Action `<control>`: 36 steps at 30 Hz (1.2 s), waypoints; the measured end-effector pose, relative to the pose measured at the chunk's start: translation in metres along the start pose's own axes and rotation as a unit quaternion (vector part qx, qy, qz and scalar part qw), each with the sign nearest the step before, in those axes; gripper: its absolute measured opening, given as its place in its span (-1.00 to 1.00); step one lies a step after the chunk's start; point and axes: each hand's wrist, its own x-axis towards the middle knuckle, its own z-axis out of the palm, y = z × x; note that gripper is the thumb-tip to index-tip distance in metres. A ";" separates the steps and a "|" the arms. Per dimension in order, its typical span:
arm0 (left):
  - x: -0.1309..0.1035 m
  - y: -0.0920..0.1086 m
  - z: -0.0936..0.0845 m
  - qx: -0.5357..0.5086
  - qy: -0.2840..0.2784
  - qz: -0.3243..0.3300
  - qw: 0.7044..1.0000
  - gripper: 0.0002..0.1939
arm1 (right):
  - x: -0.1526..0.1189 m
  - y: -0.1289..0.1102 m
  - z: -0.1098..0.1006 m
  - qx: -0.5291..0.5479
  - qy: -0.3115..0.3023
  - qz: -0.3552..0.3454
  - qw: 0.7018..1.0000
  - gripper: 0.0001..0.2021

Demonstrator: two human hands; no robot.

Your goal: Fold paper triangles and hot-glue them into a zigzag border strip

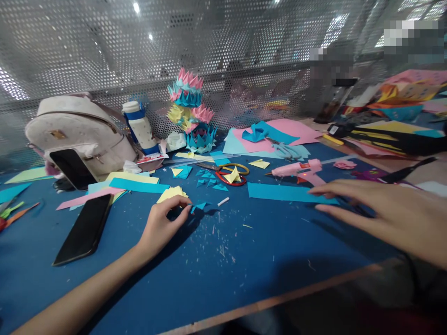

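My left hand [167,221] is closed in a pinch on a small folded blue paper triangle [200,205], just over the table. My right hand [387,211] reaches in from the right, thumb and fingers stretched apart with nothing between them. Under its fingertips lies the right part of a long blue paper strip [279,191]; I cannot tell whether they touch it. Right behind the strip rests a pink glue gun [296,168]. Small blue triangles [206,177] and a stack of yellow paper pieces [171,193] lie beyond my left hand.
Scissors [232,168] with red and yellow handles lie mid-table under a yellow folded piece. Folded paper flowers [200,137] stand stacked at the back. A backpack [77,123], a bottle [139,128] and a phone [85,228] occupy the left. Coloured sheets [286,130] lie behind the glue gun.
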 end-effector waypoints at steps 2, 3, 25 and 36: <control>0.000 0.000 0.000 0.000 -0.004 0.001 1.000 -0.87 | 0.007 -0.039 0.003 0.066 -0.078 -0.129 0.986 -0.72; -0.001 -0.001 0.001 0.000 -0.004 0.002 1.000 -0.87 | 0.017 -0.057 0.008 0.085 -0.103 -0.160 0.978 -0.75; -0.004 -0.004 -0.002 0.008 0.005 0.003 1.000 -0.94 | 0.119 -0.117 0.108 0.074 -0.089 -0.249 0.962 -0.95; -0.003 -0.001 -0.003 0.015 0.012 0.008 1.000 -0.95 | 0.118 -0.124 0.103 0.411 -0.212 -0.139 0.876 -0.83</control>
